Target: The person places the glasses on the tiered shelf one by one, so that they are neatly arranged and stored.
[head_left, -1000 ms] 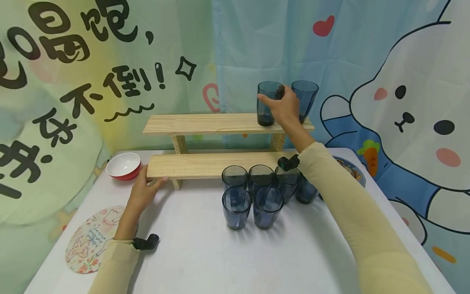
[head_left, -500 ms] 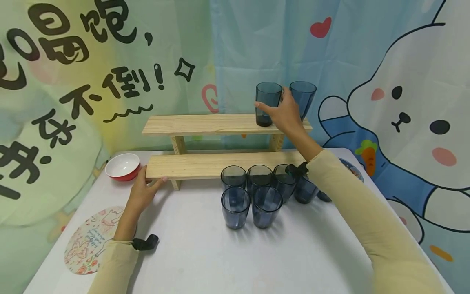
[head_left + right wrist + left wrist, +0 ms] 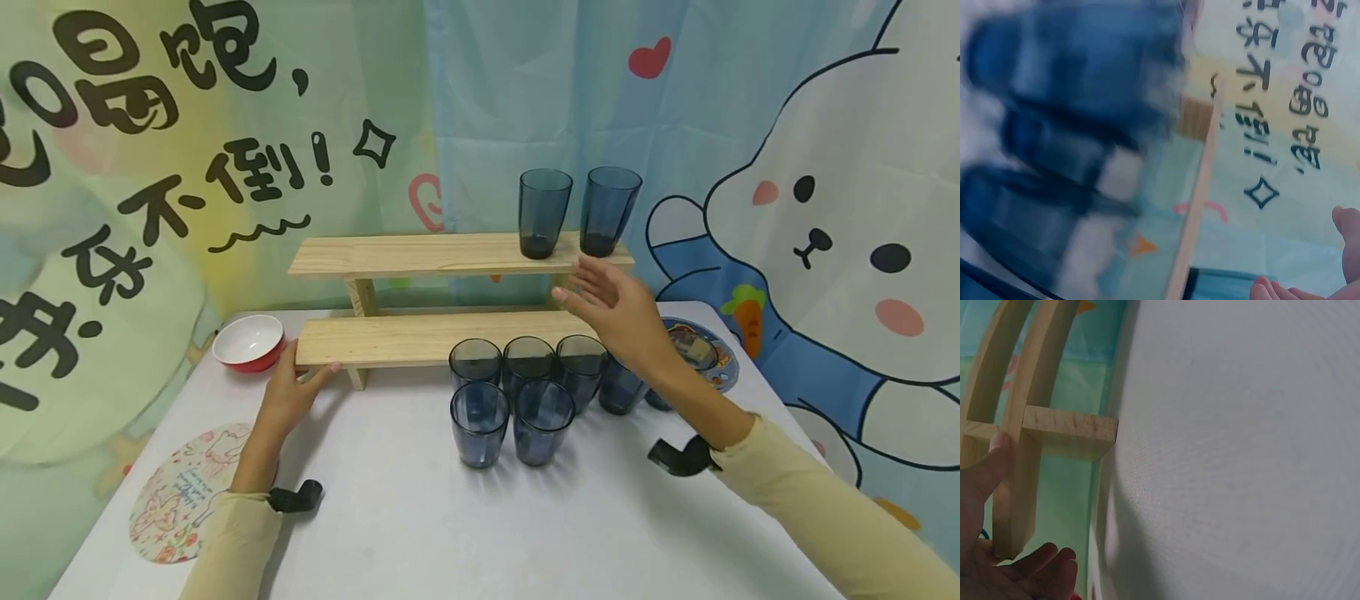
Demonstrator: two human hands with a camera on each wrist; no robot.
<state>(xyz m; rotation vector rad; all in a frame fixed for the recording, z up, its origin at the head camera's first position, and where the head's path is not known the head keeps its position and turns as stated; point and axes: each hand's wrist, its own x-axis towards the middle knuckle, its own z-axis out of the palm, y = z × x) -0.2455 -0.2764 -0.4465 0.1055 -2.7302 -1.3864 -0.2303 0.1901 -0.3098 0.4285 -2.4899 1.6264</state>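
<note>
My left hand (image 3: pixel 287 396) grips the left end of the lower board of a two-tier wooden shelf (image 3: pixel 375 337); in the left wrist view its thumb lies against the board (image 3: pixel 1016 487) and its fingers curl near the end. On the right part of the upper board (image 3: pixel 420 252), two blue-tinted glasses stand upright side by side, a left glass (image 3: pixel 542 215) and a right glass (image 3: pixel 609 212). Just below and in front of them, my right hand (image 3: pixel 622 312) hovers with nothing in its grasp, fingers loosely extended. The right wrist view is blurred and shows only fingertips (image 3: pixel 1350 228).
Several blue glasses (image 3: pixel 480 433) cluster on the white table in front of the shelf. A red-and-white bowl (image 3: pixel 247 340) stands beyond the left hand. An oval floral mat (image 3: pixel 183 500) lies at left. Behind the right forearm sits a blue patterned plate (image 3: pixel 723 375) with a dish on it.
My right hand has let go of the left glass on the upper board and drawn down and back toward me. The left hand has kept its place on the shelf.
</note>
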